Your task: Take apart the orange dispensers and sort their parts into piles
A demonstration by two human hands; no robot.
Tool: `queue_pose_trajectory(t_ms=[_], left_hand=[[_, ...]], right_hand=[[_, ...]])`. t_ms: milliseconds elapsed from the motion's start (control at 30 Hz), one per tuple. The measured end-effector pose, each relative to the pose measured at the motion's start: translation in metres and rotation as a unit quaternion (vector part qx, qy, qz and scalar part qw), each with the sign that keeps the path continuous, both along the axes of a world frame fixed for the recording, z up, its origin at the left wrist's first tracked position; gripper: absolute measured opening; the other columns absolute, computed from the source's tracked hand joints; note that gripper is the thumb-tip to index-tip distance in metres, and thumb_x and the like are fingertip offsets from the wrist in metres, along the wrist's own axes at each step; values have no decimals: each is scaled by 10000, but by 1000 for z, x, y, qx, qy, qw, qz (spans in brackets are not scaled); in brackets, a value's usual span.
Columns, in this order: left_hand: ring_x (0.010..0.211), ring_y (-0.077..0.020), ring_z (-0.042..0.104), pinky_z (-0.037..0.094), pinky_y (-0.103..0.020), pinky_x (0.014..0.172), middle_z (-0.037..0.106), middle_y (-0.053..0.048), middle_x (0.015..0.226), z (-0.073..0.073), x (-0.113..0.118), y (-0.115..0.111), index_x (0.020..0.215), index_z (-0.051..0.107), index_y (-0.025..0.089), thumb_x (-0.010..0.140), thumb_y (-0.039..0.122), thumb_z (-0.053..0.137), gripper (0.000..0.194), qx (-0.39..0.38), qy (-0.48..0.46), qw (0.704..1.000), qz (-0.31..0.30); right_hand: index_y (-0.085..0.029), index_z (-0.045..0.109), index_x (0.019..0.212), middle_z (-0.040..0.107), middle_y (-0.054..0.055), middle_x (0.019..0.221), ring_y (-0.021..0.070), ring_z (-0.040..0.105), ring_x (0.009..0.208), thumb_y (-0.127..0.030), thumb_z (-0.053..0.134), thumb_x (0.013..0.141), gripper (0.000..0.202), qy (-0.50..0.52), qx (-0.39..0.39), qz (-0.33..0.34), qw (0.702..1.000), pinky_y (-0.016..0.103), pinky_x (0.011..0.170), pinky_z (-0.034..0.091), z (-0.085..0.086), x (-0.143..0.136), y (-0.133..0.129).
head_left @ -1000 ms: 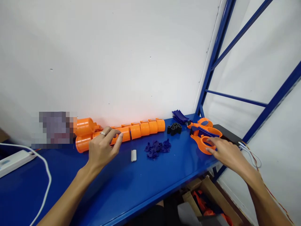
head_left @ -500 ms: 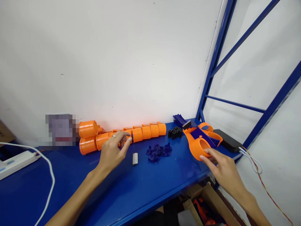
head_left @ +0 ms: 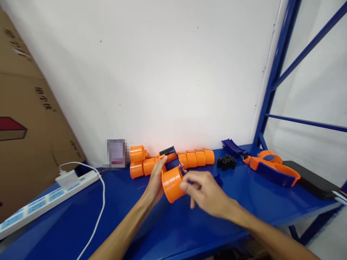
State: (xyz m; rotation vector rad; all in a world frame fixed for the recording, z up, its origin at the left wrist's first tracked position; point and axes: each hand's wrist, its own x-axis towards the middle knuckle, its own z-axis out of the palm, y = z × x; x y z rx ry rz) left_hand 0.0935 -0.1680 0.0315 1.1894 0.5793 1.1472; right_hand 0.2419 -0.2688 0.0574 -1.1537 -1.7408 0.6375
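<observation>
An orange and blue plastic tape dispenser (head_left: 172, 183) is held up above the blue table, its round orange hub facing me. My left hand (head_left: 155, 180) is closed around its left side and blue body. At the hub's right edge, my right hand (head_left: 204, 191) has its fingers bent in a pinch against the rim; whether a small part sits between them is hidden. A dark strip tops the dispenser's upper end. Behind it, a row of orange cylinders (head_left: 200, 159) lies along the wall. Small dark blue parts (head_left: 218, 180) show partly beyond my right hand.
Several black rollers (head_left: 226, 162) stand near blue plastic pieces (head_left: 232, 147). Another orange and blue dispenser (head_left: 275, 169) lies right, beside a black box (head_left: 309, 178). A power strip (head_left: 48, 198) with a white cable (head_left: 101, 206) is left, below a large carton (head_left: 29, 119).
The dispenser has moved left from the right side to the middle. My left hand has taken hold of it, and my right hand has come along. The view has turned left.
</observation>
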Motion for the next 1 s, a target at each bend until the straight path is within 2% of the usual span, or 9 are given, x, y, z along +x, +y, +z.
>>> queue_pose_trajectory(t_ms=[67, 133, 267, 333, 433, 667, 767, 900, 1000], left_hand=[[617, -259, 707, 569, -388, 569, 727, -92, 772, 0, 0, 5, 1064, 654, 183, 823, 639, 609, 517, -87, -29, 996, -11], [680, -256, 719, 578, -379, 626, 743, -100, 825, -3, 4, 8, 1078, 661, 162, 812, 580, 660, 495, -137, -63, 988, -16], [1068, -251, 680, 515, -332, 929, 753, -68, 1052, -16, 14, 10, 992, 716, 178, 750, 420, 798, 353, -99, -135, 984, 64], [1211, -256, 604, 445, -335, 1024, 730, -64, 1163, -22, 18, 9, 1021, 733, 192, 769, 450, 788, 365, -71, -135, 985, 79], [1218, -258, 580, 411, -342, 1037, 721, -64, 1169, -25, 19, 5, 1040, 739, 197, 772, 486, 780, 397, -42, -99, 989, 105], [995, -215, 637, 468, -298, 918, 718, -31, 953, -16, 18, -3, 898, 714, 175, 753, 433, 779, 303, -1, -60, 990, 131], [900, -212, 680, 518, -309, 846, 710, -22, 917, -9, 16, -5, 912, 679, 181, 729, 413, 790, 316, -52, -56, 993, 95], [707, -243, 719, 568, -360, 686, 707, -34, 817, 1, 12, -8, 981, 599, 203, 709, 451, 788, 413, -156, -50, 986, -26], [666, -262, 725, 572, -355, 626, 716, -67, 779, 3, 9, -9, 994, 589, 187, 721, 477, 764, 435, -188, -44, 978, -74]], right_hand=[[-192, 607, 804, 666, -5, 728, 105, 599, 511, -414, 485, 993, 316, -45, 83, -69, 993, 222, 514, 415, 11, 9, 28], [-191, 631, 902, 701, 4, 774, 126, 614, 589, -374, 545, 971, 213, -122, 133, -123, 976, 237, 584, 418, 16, 17, 57], [-159, 622, 1050, 740, 65, 897, 180, 673, 750, -302, 527, 995, 181, -322, 149, -127, 926, 255, 628, 378, 1, 17, 99], [-137, 611, 1107, 743, 108, 980, 203, 690, 804, -252, 471, 1015, 203, -402, 165, -138, 890, 268, 623, 353, -12, 14, 106], [-128, 603, 1128, 743, 124, 982, 222, 705, 814, -254, 438, 1024, 232, -461, 157, -152, 860, 282, 590, 319, -27, 11, 103], [-134, 586, 1042, 746, 101, 896, 225, 710, 757, -237, 389, 1012, 224, -455, 166, -183, 856, 292, 548, 287, -35, 13, 96], [-117, 581, 1001, 724, 94, 770, 223, 698, 694, -203, 386, 989, 214, -481, 182, -145, 845, 293, 534, 286, -31, 18, 99], [-101, 580, 977, 702, 92, 718, 224, 678, 635, -175, 369, 981, 224, -513, 206, -115, 825, 309, 515, 256, -25, 23, 103], [-94, 588, 966, 695, 105, 712, 221, 663, 615, -180, 378, 978, 228, -526, 208, -112, 817, 312, 511, 243, -24, 24, 104]])
